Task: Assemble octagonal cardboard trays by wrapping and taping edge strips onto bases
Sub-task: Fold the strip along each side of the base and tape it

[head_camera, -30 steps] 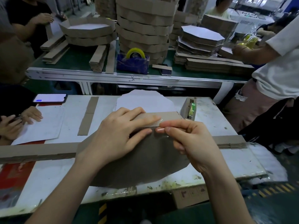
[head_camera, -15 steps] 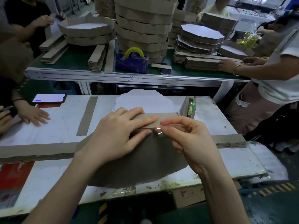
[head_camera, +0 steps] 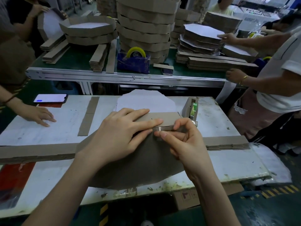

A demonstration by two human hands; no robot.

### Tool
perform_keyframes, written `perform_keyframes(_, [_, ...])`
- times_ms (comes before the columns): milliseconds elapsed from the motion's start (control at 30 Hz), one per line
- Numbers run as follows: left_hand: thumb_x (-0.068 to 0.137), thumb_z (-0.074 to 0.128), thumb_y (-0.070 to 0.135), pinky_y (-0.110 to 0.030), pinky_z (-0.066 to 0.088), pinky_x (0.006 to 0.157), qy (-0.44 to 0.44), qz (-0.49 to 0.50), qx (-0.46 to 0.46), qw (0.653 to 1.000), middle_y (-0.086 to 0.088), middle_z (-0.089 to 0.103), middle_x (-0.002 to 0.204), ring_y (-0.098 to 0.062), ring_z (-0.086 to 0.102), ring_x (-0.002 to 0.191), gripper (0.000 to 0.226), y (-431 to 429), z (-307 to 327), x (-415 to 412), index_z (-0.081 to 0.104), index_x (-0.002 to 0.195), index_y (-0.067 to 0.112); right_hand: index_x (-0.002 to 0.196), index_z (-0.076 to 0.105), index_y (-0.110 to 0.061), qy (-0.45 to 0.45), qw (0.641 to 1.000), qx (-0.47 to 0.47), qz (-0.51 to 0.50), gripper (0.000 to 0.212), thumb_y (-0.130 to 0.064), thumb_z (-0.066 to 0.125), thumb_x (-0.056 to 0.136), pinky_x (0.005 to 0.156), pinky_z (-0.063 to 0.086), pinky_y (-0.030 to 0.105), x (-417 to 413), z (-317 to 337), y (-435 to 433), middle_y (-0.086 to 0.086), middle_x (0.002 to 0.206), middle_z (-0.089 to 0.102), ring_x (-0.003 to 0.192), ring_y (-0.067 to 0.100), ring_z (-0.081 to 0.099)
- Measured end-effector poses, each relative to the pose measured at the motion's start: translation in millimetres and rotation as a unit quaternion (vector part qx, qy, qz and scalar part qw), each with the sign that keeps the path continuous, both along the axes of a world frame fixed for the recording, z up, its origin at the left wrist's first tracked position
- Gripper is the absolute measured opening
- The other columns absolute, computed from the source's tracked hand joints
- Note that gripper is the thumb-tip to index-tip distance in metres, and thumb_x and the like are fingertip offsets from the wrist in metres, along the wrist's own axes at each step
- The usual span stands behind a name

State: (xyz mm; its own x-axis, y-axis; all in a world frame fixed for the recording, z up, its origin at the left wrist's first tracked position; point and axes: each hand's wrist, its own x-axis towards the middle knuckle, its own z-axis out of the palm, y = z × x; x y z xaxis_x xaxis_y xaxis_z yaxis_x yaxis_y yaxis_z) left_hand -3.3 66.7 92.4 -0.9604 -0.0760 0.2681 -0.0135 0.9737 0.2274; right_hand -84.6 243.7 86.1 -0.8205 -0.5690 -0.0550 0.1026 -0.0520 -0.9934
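Two hands, left [head_camera: 118, 137] flat, right [head_camera: 184, 141] pinching tape [head_camera: 159, 129]

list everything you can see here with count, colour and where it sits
octagonal base: one, grey-brown, near edge of white table, under the hands
edge strip: one, brown, along the base's far edge
clear tape: one piece, on the strip-base joint
loose strip: one, brown, flat, left of the hands
strip pile: one, brown, shows either side of the base
white sheet: one, behind the edge strip
small tape dispenser: one, grey-brown, right of the edge strip
phone: one, screen lit, table's far left
blue tape dispenser: one, yellow roll, green bench
finished trays: tall stack, brown, green bench
left hand: flat on the edge strip
right hand: pinches the tape
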Motion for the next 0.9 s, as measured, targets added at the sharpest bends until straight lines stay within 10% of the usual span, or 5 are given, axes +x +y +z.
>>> perform_keyframes(200, [0.094,0.035,0.044,-0.044,0.018,0.117,0.017,0.0,0.011,1.0,0.008,0.039,0.152,-0.021,0.033,0.143,0.043,3,1,-12,0.047,0.134,0.052,0.091,0.035,-0.02,0.037,0.999,-0.007,-0.035,0.043,-0.006,0.075,0.085,0.045,0.039,0.01,-7,-4,-10,0.01,0.079,0.077,0.045,0.0,0.054])
perform_keyframes(500, [0.086,0.041,0.046,-0.036,0.043,0.103,0.027,0.005,0.102,0.994,0.023,0.054,0.136,-0.003,0.048,0.128,0.041,-1,5,-23,0.056,0.122,0.059,0.092,0.036,-0.02,0.086,0.994,0.057,-0.025,0.047,-0.014,0.081,0.08,0.06,0.045,0.019,-25,-5,-17,0.005,0.077,0.077,0.074,0.015,0.074])
perform_keyframes(667, [0.08,0.044,0.065,-0.038,0.051,0.09,0.03,0.031,0.162,0.986,0.025,0.062,0.123,-0.002,0.056,0.114,0.031,2,9,-36,0.066,0.101,0.059,0.088,0.039,-0.021,0.118,0.987,0.104,-0.02,0.042,-0.02,0.08,0.079,0.05,0.039,0.012,-31,0,-16,-0.006,0.059,0.069,0.051,-0.001,0.059])
perform_keyframes(900, [0.075,0.049,0.074,-0.04,0.049,0.09,0.058,0.064,0.194,0.977,0.022,0.067,0.115,-0.008,0.06,0.11,0.031,8,7,-45,0.071,0.086,0.055,0.087,0.036,-0.022,0.18,0.97,0.158,-0.045,0.044,-0.026,0.079,0.076,0.067,0.053,0.034,-32,-1,-15,-0.004,0.066,0.074,0.068,0.011,0.072])
